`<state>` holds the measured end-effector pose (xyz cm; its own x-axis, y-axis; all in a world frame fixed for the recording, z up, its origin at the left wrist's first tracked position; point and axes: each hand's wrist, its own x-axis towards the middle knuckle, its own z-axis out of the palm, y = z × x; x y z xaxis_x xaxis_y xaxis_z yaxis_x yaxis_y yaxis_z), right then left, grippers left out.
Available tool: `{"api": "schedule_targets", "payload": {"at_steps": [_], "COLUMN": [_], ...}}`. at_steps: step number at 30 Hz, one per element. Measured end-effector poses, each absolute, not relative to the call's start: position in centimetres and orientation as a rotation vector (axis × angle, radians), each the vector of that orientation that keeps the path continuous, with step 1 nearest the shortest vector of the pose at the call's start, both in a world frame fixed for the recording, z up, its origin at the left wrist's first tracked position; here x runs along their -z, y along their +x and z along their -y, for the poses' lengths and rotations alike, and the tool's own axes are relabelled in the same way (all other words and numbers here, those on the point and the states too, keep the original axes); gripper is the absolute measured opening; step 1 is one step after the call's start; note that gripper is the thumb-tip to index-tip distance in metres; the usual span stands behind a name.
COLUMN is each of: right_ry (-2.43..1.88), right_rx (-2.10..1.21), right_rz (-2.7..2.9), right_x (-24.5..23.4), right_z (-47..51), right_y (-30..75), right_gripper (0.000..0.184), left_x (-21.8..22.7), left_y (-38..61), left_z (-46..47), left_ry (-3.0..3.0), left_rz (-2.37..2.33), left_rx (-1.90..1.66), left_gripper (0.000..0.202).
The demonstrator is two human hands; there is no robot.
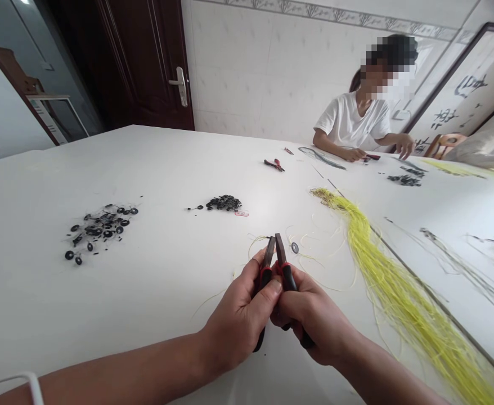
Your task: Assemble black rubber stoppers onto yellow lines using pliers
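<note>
My left hand is closed around a pair of pliers with black and red grips. A second pair of pliers is gripped in my right hand. Both sets of jaws point away from me, their tips close together. A small dark piece sits at the left jaw tip, with thin yellow cord looping out from it. Just right of the jaws, a round black disc lies among loose yellow strands. Whatever is between the jaws is too small to make out.
Black disc parts lie scattered at left, and a denser black pile sits mid-table. A bundle of yellow cords runs down the right side, near a table seam. Spare pliers lie farther back. Across the table sits a person.
</note>
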<state>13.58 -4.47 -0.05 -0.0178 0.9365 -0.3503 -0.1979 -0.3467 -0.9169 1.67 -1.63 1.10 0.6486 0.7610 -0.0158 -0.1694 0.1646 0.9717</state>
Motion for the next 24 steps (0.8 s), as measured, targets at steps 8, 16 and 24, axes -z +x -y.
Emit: {"api": "schedule_targets", "payload": {"at_steps": [8, 16, 24], "right_ry": [-1.285, -1.232, -1.201], "right_rx": [-1.552, -1.577, -1.608], "right_rz": [0.835, 0.689, 0.633], "right_x": [0.7, -0.4, -0.1], "right_z": [4.7, 5.5, 5.6], "right_y": [13.5, 12.5, 12.6], "right_gripper": [0.019, 0.019, 0.020], "left_x": [-0.8, -0.7, -0.3], "left_y": [1.5, 1.5, 1.4], "left_z": [1.7, 2.3, 2.4], "left_ry": [1.228, 1.134, 1.030], "left_rz": [-0.575, -0.529, -0.490], "left_rx": [-0.742, -0.819, -0.787], "left_gripper": [0.037, 0.042, 0.040]}}
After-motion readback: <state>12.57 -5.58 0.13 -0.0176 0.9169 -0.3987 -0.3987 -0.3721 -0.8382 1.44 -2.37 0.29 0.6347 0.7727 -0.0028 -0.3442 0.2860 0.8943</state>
